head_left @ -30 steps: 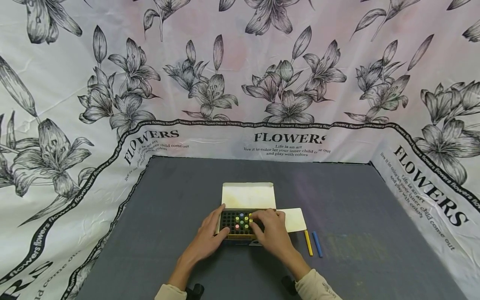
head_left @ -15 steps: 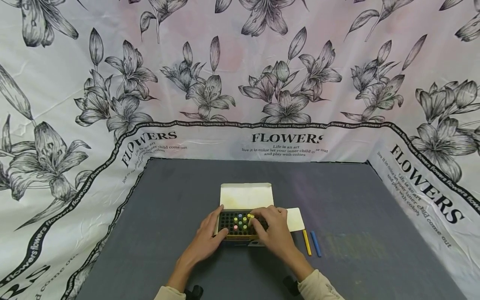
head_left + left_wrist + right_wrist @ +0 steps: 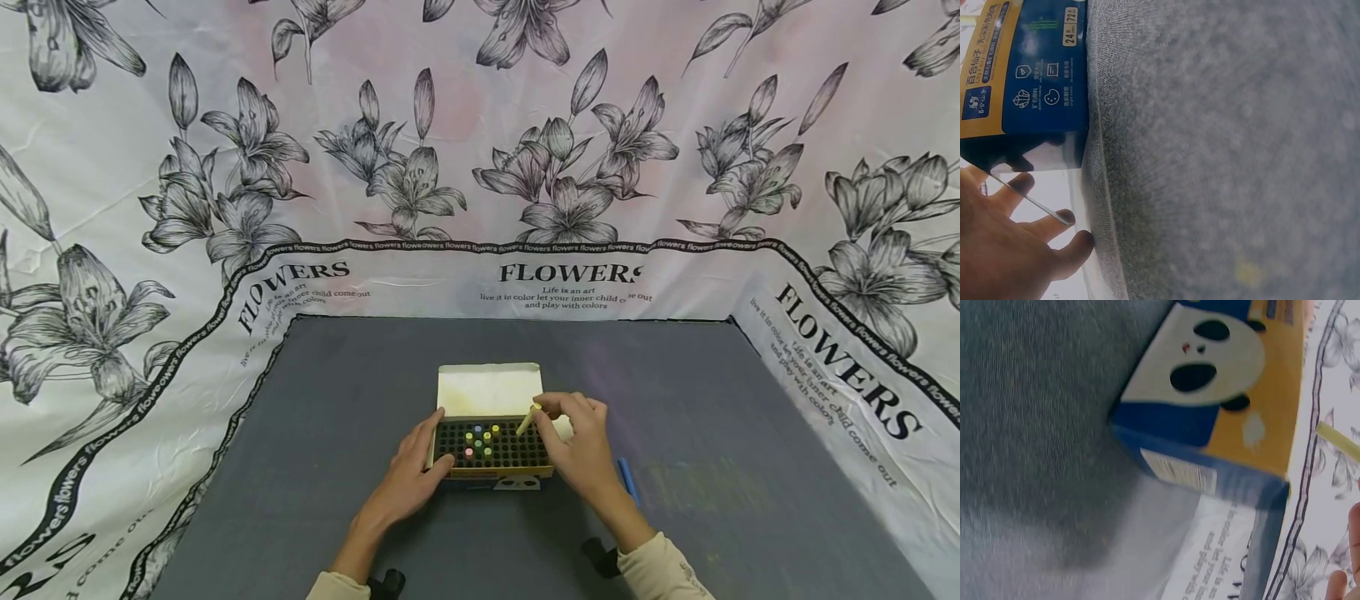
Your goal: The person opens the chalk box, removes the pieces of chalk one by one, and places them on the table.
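Note:
An open chalk box with a black holed insert stands on the grey surface. Several coloured chalk sticks are upright in its left and middle holes. My right hand pinches a pale yellow chalk stick, tilted over the back right of the insert; its lower end is close to the holes. The same stick shows at the edge of the right wrist view. My left hand rests against the box's left side, thumb at the front corner. In the left wrist view its fingers are spread behind a thin flap.
The box's white lid lies folded back behind it. A blue chalk stick lies right of the box, partly behind my right arm. Floral cloth borders the grey surface at the back and sides.
My right hand has moved right and up with the pale yellow chalk stick, uncovering the insert's right holes. It now hides the yellow stick on the table. The left hand stays at the box.

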`<state>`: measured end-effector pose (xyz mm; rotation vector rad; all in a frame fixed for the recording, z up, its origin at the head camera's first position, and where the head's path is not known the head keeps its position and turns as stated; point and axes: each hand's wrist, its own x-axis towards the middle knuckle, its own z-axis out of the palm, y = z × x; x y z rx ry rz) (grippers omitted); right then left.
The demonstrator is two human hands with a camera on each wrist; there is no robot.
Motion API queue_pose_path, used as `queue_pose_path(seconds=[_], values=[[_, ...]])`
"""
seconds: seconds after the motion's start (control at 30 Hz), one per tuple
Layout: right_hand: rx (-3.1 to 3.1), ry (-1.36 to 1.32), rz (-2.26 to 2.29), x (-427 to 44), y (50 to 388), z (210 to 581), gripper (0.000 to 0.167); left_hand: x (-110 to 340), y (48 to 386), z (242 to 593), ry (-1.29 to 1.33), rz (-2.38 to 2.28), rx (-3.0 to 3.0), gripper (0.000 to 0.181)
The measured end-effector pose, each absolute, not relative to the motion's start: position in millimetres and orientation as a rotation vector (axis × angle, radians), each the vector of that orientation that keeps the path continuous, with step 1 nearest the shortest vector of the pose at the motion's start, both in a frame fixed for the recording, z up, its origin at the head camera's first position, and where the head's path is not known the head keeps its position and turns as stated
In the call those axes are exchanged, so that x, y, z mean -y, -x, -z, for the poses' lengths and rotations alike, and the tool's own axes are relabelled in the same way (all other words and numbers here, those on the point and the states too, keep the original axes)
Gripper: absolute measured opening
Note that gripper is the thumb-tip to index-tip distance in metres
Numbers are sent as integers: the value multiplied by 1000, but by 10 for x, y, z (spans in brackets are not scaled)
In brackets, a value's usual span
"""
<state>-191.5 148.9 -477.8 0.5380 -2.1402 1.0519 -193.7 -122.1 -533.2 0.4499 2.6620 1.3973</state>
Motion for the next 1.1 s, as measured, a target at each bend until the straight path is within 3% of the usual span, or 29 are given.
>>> queue_pose_path(seconds=[1.1], values=[[2070,-312,-1027,-2473,1823,4677,16,1212,1933,5341,-451,-1382,-2673,71]])
